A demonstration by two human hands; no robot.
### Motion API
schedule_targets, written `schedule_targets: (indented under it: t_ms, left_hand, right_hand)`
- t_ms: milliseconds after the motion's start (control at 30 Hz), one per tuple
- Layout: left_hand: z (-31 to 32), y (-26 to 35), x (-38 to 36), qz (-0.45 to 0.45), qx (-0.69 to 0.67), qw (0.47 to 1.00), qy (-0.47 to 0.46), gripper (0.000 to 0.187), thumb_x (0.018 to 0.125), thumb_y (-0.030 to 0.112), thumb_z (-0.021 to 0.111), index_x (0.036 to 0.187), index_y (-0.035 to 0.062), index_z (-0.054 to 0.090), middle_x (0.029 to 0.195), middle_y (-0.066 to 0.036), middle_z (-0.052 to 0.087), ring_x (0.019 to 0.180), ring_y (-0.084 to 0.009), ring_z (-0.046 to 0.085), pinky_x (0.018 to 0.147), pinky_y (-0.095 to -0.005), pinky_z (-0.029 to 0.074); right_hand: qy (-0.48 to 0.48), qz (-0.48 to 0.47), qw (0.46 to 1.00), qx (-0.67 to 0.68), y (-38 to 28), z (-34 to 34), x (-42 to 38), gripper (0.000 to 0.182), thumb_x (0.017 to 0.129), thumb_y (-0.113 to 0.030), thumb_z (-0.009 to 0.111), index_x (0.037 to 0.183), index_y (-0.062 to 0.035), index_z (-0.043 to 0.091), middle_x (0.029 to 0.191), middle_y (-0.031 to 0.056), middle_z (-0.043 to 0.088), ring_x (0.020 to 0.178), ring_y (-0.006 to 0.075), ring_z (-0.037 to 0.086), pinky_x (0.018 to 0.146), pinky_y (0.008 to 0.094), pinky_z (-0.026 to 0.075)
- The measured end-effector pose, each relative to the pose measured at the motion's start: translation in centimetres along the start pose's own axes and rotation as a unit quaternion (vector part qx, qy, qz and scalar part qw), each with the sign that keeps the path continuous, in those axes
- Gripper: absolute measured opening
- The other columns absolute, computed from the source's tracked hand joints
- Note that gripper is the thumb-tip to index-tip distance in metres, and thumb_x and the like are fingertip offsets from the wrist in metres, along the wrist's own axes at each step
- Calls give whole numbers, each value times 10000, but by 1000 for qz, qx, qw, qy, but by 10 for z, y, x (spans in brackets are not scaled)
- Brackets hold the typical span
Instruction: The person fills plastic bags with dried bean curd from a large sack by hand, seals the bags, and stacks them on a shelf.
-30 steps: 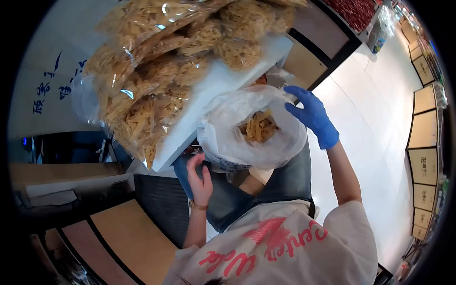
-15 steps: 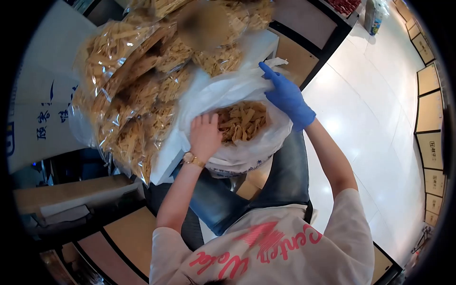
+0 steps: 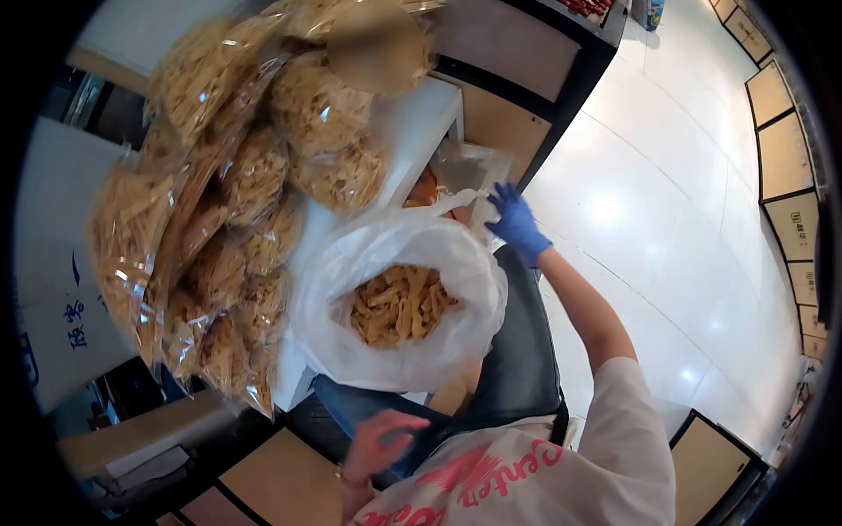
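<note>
A white plastic bag sits at my lap with its mouth wide, and tan dried strips fill the inside. My left hand, bare and a little blurred, hovers over my lap below the bag, fingers loosely bent and apart, holding nothing. In a blue glove, my right hand reaches past the bag's far right side with its fingers spread. Its fingertips are right by a clear plastic bag and the white bag's upper corner.
Clear bags of similar dried strips are heaped on a white surface to the left. Beyond it stands a dark-framed cabinet. A shiny tiled floor stretches right towards a row of tan panels.
My left hand has left the bag's mouth and drawn back towards my body. My right hand has let go of the rim and opened. The view has shifted.
</note>
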State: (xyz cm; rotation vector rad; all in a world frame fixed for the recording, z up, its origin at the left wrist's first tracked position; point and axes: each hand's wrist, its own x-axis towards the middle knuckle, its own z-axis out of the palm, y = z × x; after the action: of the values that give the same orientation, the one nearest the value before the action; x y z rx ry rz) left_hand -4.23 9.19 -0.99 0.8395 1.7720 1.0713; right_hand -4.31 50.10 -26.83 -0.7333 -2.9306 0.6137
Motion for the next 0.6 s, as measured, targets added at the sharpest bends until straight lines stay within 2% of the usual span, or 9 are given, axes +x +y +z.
schedule_targets:
  t_ms: [33,133,233,267,367,433,500,567,600]
  left_hand:
    - [10,-1,1,-22,-14,1000,-16,234,789,21,586,1012,29,655,979,-97,664,890,-215,625,819,-304,482]
    - [34,0,16,-54,-46,997,-36,254,793,11,576,1037,20,645,994,-96,659,894,-196,621,811,-295,483]
    - [40,14,36,-80,-62,993,-65,272,790,5,580,1056,14,635,1017,-97,651,899,-184,613,807,-286,483]
    - [39,14,41,-72,-47,993,-84,267,826,52,585,1091,49,615,1022,-93,638,906,-204,608,808,-288,474]
    - [40,11,52,-62,-45,993,-87,276,829,57,587,1104,51,606,1016,-91,639,919,-199,606,812,-281,469]
    - [38,10,56,-75,-47,992,-91,280,831,60,589,1111,52,602,1016,-90,639,916,-199,609,810,-282,470]
    - [38,7,57,-86,-50,990,-95,285,833,64,591,1117,53,597,1015,-89,640,913,-199,611,807,-283,470]
    - [37,3,58,-100,-47,990,-89,283,834,69,597,1116,53,597,1009,-89,642,903,-197,617,804,-284,473]
    - [37,1,57,-102,-48,989,-92,283,834,69,597,1116,53,597,1009,-89,642,903,-197,617,804,-284,473]
  right_hand:
    - [-24,-49,998,-28,-3,11,5,751,667,-343,722,1318,-87,447,1408,159,353,1340,366,238,1082,434,239]
    - [-87,-119,988,44,-3,64,27,863,620,-367,748,1347,-77,385,1430,197,285,1337,377,242,1075,440,247]
    - [-91,-100,991,21,-13,79,39,924,571,-458,758,1335,-74,406,1435,209,278,1337,375,240,1078,440,239]
    - [-91,-97,991,25,-13,75,40,924,571,-458,758,1335,-74,406,1435,209,278,1337,375,240,1078,440,239]
    - [-122,-29,992,28,-10,70,32,936,553,-492,755,1326,-77,428,1440,207,275,1331,366,262,1070,425,261]
    - [-77,-80,992,53,10,83,28,950,527,-518,753,1324,-101,445,1444,195,277,1321,348,292,1059,403,289]
    - [-94,-76,992,42,20,88,26,910,540,-452,766,1329,-135,441,1444,170,292,1310,312,326,1041,383,319]
    - [-89,-132,984,-75,27,89,33,876,550,-370,777,1331,-165,437,1446,142,301,1300,282,345,1027,375,336]
    - [-102,-130,983,-81,30,84,33,860,563,-297,781,1337,-185,426,1433,114,333,1283,257,372,1005,372,356]
